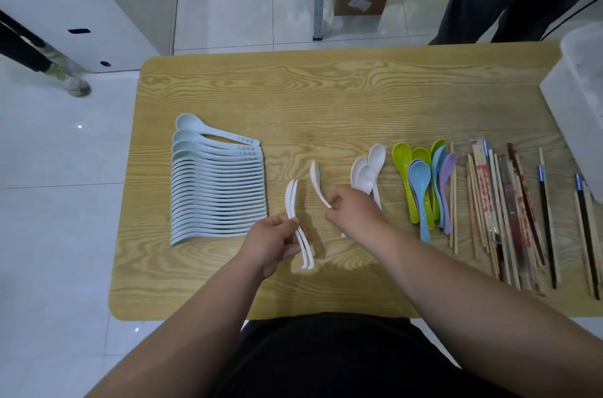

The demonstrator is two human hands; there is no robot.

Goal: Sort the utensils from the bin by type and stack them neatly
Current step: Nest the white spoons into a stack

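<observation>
1. White plastic fills both hands: the left hand (pixel 272 239) pinches a nested pair of white plastic soup spoons (pixel 297 224) turned on edge, thumb and fingers closed on the middle of the handles, bowls pointing away from the person.
2. The right hand (pixel 350 208) pinches the handle tip of a single white plastic spoon (pixel 317 184), also on edge, bowl away and leaning slightly left.
3. The single spoon sits just right of the pair, its long axis nearly parallel to theirs. As I judge it, the coming move is a short leftward slide so it nests against the pair.
4. Both forearms reach forward over the light wood-grain table (pixel 326 94), wrists slightly raised, hands near each other.
5. Further out: a small cluster of white spoons (pixel 368 174) lies just beyond the right hand. A long stacked row of pale blue ceramic spoons (pixel 217 188) lies left, green, blue and purple plastic spoons (pixel 424 182) right, then wooden chopsticks (pixel 509 211).
6. The translucent plastic bin (pixel 580 104) stands at the far right edge.
</observation>
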